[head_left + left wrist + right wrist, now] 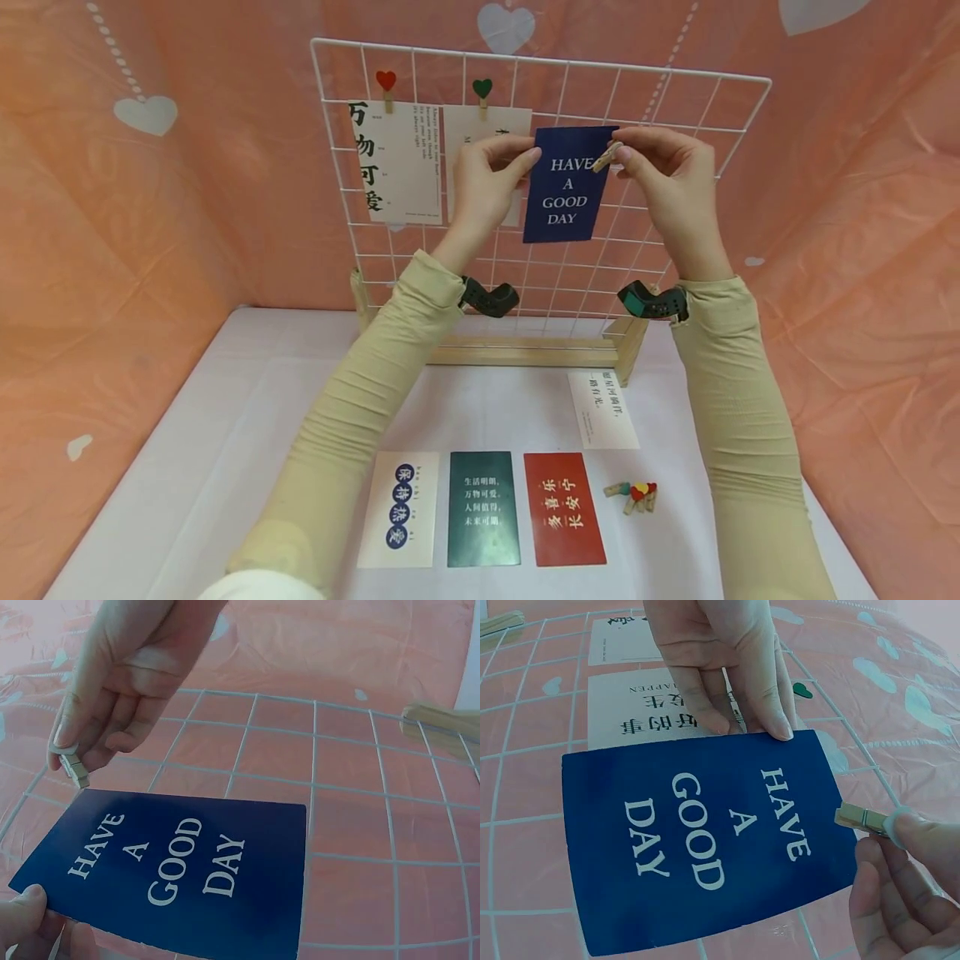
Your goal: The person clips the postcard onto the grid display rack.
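Observation:
A dark blue card (567,187) lettered "HAVE A GOOD DAY" is held upright in front of the white wire grid (540,60). My left hand (491,183) pinches its left edge near the top between thumb and fingers. At the upper right corner of the card, my right hand (671,179) pinches a small wooden clothespin (862,819), whose tip overlaps the card's edge in the right wrist view. Two white cards hang on the grid to the left: one (408,167) under a red heart clothespin (386,81), the other (465,125), partly behind my left hand, under a green heart clothespin (482,88).
On the white tablecloth (300,358) lie a white card with blue circles (399,510), a green card (483,510), a red card (564,510) and another white card (603,410). Several heart clothespins (637,493) are heaped beside the red card. A wooden base (525,352) supports the grid.

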Tool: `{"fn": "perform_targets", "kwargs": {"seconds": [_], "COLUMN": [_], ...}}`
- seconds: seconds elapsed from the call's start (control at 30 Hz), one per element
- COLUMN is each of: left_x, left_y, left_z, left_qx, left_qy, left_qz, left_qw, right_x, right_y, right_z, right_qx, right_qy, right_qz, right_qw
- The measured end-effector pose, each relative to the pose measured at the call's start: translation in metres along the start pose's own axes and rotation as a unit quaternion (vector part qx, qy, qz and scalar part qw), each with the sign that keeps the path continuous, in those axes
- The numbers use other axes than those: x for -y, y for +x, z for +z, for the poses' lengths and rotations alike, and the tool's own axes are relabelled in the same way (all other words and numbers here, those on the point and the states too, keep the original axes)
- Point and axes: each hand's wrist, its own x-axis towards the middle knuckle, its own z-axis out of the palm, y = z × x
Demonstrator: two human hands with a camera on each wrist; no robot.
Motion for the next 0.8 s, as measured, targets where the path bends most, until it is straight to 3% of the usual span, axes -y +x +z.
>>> {"fn": "perform_targets", "kwargs": {"seconds": [0.33, 0.8], "left_x": [-0.001, -0.004], "left_y": [0.007, 0.007], "left_z": [0.001, 0.002], "left_qx": [-0.009, -0.010], "left_qy": [0.008, 0.023], "left_qz": [0.010, 0.013], "left_qw": [0.9999, 0.9996], "right_x": [0.011, 0.024], "right_y": [0.011, 0.017], "right_z": [0.006, 0.015], "right_qx": [-0.006, -0.014], "right_qy": [-0.028, -0.029], "right_qz": [-0.017, -0.037], "right_qw": [0.9994, 0.9988]}}
